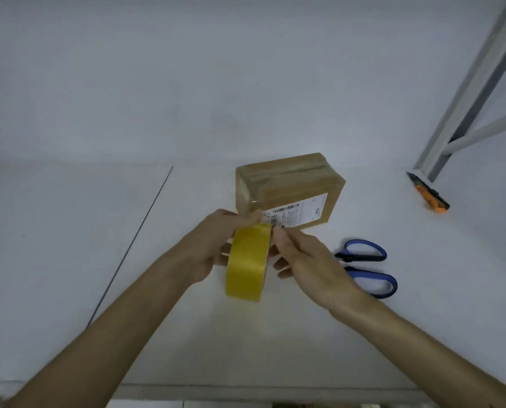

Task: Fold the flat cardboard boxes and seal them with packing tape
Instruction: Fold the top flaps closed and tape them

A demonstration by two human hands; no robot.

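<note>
A small brown cardboard box [290,189] stands closed on the white table, with tape bands across its top and a white shipping label on its near side. Just in front of it I hold a yellow roll of packing tape [247,263] on edge above the table. My left hand [213,245] grips the roll from the left, its fingers at the roll's top by the box's near corner. My right hand [301,257] holds the roll's right side, thumb at the top edge.
Blue-handled scissors [366,267] lie on the table right of my right hand. An orange and black utility knife [428,192] lies at the far right by a grey metal frame leg [466,92]. A dark seam [136,234] crosses the table on the left.
</note>
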